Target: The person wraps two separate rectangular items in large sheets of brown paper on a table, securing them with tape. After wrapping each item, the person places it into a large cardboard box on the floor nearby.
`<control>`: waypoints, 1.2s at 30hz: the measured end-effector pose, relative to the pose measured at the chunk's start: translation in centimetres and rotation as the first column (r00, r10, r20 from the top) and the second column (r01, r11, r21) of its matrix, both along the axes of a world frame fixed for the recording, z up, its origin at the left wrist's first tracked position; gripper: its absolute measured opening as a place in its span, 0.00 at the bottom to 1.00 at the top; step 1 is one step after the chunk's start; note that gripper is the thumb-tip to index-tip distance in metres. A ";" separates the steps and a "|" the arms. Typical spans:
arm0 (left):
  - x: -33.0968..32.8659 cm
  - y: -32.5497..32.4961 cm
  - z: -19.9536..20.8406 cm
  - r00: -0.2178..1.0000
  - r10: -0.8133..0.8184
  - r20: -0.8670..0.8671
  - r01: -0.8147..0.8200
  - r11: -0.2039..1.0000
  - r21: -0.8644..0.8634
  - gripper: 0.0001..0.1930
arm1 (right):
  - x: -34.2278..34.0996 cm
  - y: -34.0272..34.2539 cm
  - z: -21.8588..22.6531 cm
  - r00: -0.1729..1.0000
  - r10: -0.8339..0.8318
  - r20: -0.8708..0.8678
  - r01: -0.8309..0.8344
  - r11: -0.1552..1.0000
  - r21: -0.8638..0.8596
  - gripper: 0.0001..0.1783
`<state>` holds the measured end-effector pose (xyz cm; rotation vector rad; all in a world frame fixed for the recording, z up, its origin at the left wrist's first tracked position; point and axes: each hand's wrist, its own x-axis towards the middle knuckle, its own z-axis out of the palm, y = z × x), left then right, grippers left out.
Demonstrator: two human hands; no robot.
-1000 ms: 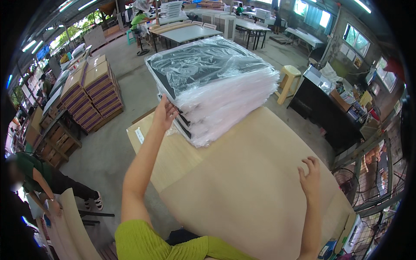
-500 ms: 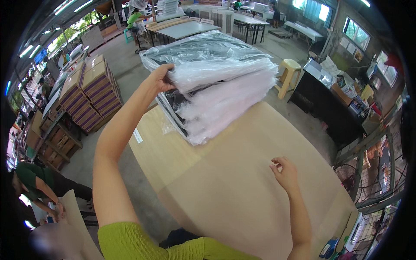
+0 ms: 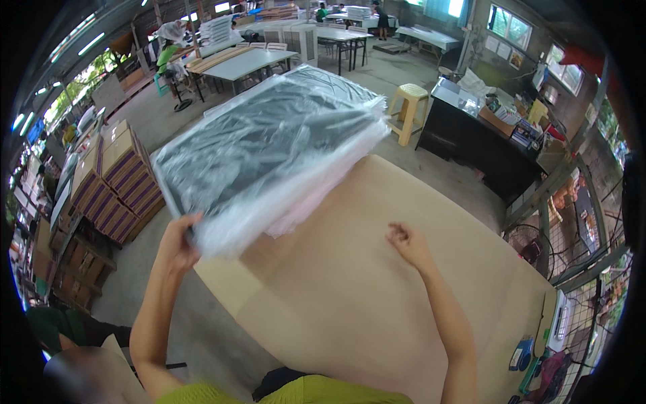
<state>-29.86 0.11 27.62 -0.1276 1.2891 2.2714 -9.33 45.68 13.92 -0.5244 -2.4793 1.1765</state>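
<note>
Gripping the near corner of a clear plastic bag (image 3: 269,145) that holds a flat dark panel, the left hand (image 3: 178,242) is closed on it, tilting it up and away. Glare hides the panel's surface. Well right, the right hand (image 3: 407,244) rests loosely curled, empty, on the tan tabletop (image 3: 377,316).

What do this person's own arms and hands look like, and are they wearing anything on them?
Both forearms are bare. The left hand and the right hand wear no gloves, and no watch, ring or bracelet shows. The only clothing in view is a yellow-green top at the lower edge, ending in short sleeves near the upper arms.
</note>
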 end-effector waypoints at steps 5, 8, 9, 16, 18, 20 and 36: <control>4.7 -5.8 -0.1 0.996 0.090 0.008 -0.090 0.995 -0.049 0.33 | -10.0 6.4 4.9 0.996 -0.064 -0.065 0.002 0.722 -0.692 0.57; 2.8 -9.9 -4.0 0.995 0.097 0.038 -0.087 0.976 -0.198 0.40 | -16.0 7.5 6.7 0.979 0.194 0.063 -0.065 0.591 -0.804 0.64; 2.6 -12.4 -5.4 0.984 0.173 0.034 -0.148 0.918 -0.368 0.41 | -18.6 3.5 6.9 0.956 0.247 0.161 -0.036 0.638 -0.769 0.62; 5.4 -16.5 -12.0 0.761 0.105 -0.641 -0.618 0.419 -0.665 0.43 | -14.0 -4.4 0.1 0.981 0.085 0.173 -0.001 0.898 -0.440 0.48; 6.3 -16.2 -11.5 0.743 0.070 -0.665 -0.637 0.377 -0.672 0.48 | -7.1 -4.8 -1.2 0.999 0.000 0.047 0.021 0.895 -0.445 0.51; 8.1 -15.0 -11.5 0.831 0.049 -0.554 -0.517 0.433 -0.738 0.54 | 1.3 -4.8 -3.1 0.972 -0.218 0.092 0.234 0.830 -0.507 0.50; 9.0 9.7 -26.1 0.684 -0.599 -0.417 0.327 0.762 -0.558 0.39 | 45.9 -4.9 -15.4 -0.085 -0.949 0.303 0.982 -0.131 -0.136 0.41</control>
